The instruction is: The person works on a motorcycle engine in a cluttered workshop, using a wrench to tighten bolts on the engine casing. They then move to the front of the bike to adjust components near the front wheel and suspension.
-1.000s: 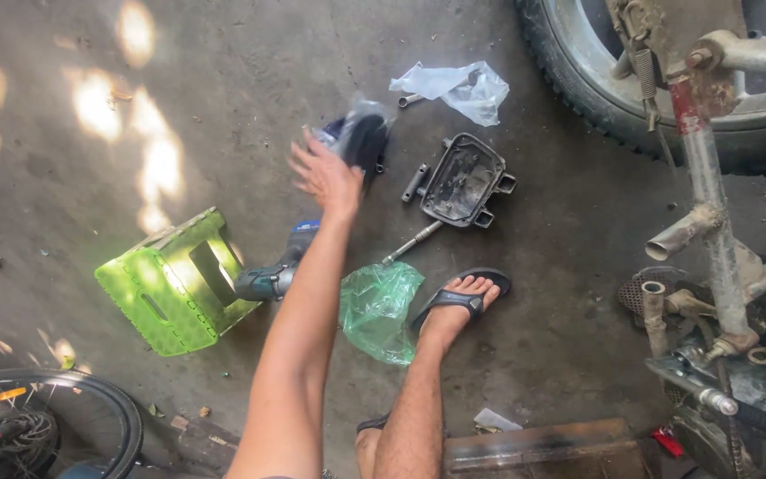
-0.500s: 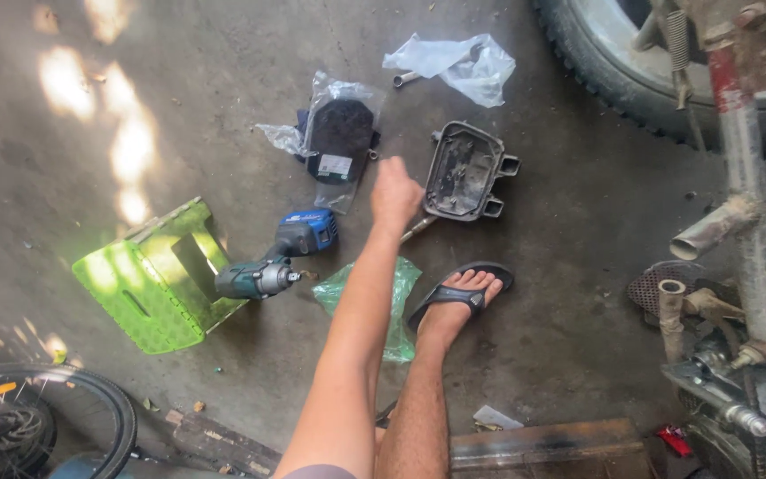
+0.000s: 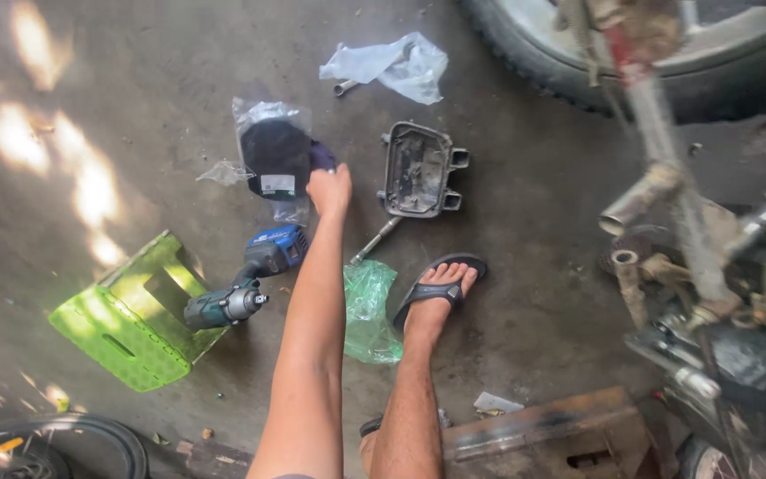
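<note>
One arm stretches forward over the concrete floor [image 3: 135,80], ending in a hand [image 3: 330,190] whose fingers are curled down onto the right edge of a black part in a clear plastic bag [image 3: 273,158]. Seen from behind, the hand looks partly closed on that edge, though whether it truly grips it or only touches it cannot be told; which hand it is cannot be told either.

The bagged part is dark, rounded and matt, with a small white label, and the crinkled, glossy wrapper spreads beyond it onto the floor. Just right of the hand lies a black plastic housing [image 3: 420,168], a rounded rectangle, hollow and dusty inside, with small lugs at its sides. Below the hand, a thin metal tool [image 3: 376,240] lies aslant, near a crumpled green plastic bag [image 3: 368,310]. Left of the arm rests a cordless power tool [image 3: 246,288] with a blue body and dark green nose, its tip against a bright green plastic crate [image 3: 130,319].

A foot in a black sandal [image 3: 441,288] is planted beside the green bag. Further up lies a crumpled white plastic bag [image 3: 392,64], close to a knobby tyre [image 3: 578,75]. At right stands a rusty motorcycle frame [image 3: 693,266].
</note>
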